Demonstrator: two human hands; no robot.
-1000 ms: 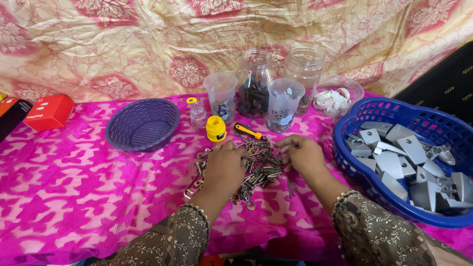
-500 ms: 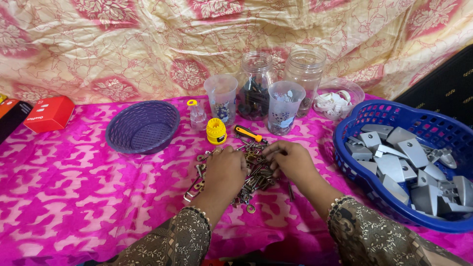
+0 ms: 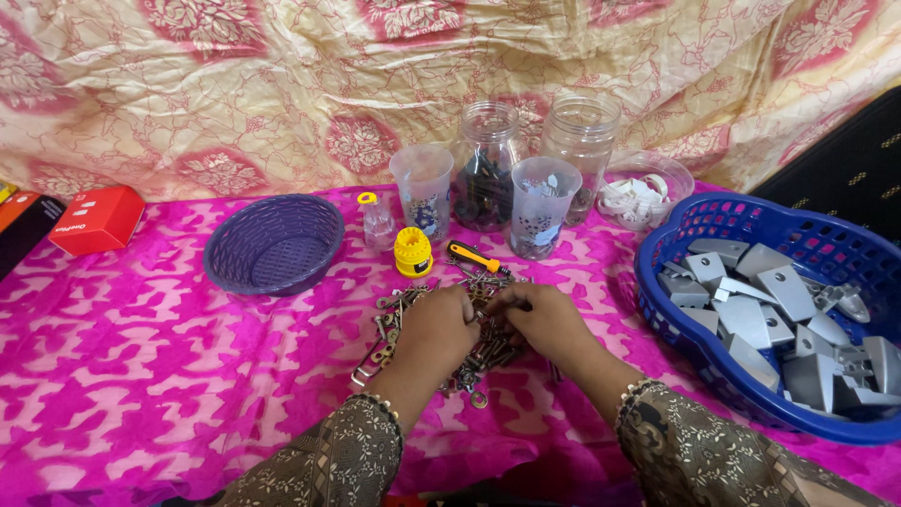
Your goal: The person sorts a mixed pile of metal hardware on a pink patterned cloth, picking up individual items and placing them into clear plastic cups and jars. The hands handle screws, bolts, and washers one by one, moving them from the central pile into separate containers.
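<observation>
Hardware (image 3: 413, 324), a heap of small metal links, rings and screws, is the landmark, lying mid-cloth on the pink patterned cloth (image 3: 141, 376); far left of it sits a red box (image 3: 97, 219), a smooth cardboard block; nearer left, a purple basket (image 3: 274, 244), round, shallow, woven-look plastic; the left hand (image 3: 434, 330) lies palm down on the heap, fingers curled into the pieces, though what it grips, if anything, I cannot tell; just behind the heap stand a yellow ribbed cap (image 3: 413, 252) and an orange-handled screwdriver (image 3: 477, 256); further behind, clear cups (image 3: 422, 192) and clear jars (image 3: 488, 164), one holding dark parts; the right hand (image 3: 544, 324) is loosely closed on the heap's right edge, seemingly pinching a small dark piece, too hidden to be sure; right of the heap, a blue basket (image 3: 676, 235) holds grey angular metal plates. Risk, as I judge it: the links look tangled, so lifting one could drag others along and scatter them over the cloth; a sweeping wrist could tip the light cups.
</observation>
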